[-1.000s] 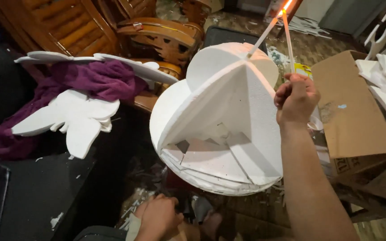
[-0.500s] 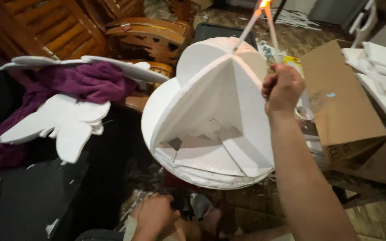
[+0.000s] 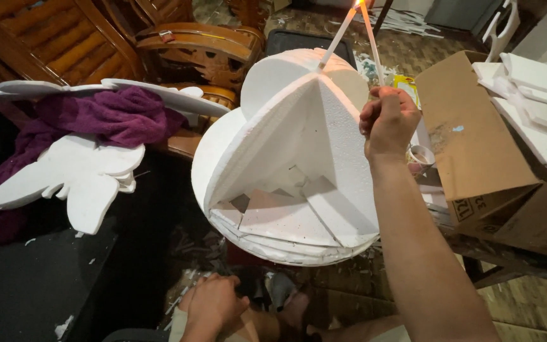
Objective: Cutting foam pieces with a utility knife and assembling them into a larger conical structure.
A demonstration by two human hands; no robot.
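A cluttered room seen from above, with a worn patterned floor [image 3: 349,297] littered with white crumbs. At upper left stand carved wooden chairs [image 3: 191,44]. A dark surface [image 3: 39,278] fills the lower left.

In the centre stands a large white foam sphere frame [image 3: 292,164], built from round foam discs crossed at right angles, with loose wedge-shaped pieces lying on its lower disc. It rests just in front of the person, near their lap.

To the left, flat white foam cutouts [image 3: 71,177] shaped like wings lie on and under a purple cloth [image 3: 109,117]. To the right is an open cardboard box [image 3: 470,139], and beyond it a stack of white foam pieces [image 3: 539,101].

The right hand [image 3: 387,120] is raised beside the sphere's top edge, its fingers closed tight round a thin white stick [image 3: 373,44]. That stick meets a second stick [image 3: 337,38] at a small flame [image 3: 357,4] above the sphere.

The left hand [image 3: 213,304] rests low near the floor, fingers curled loosely; whether it holds anything cannot be told.
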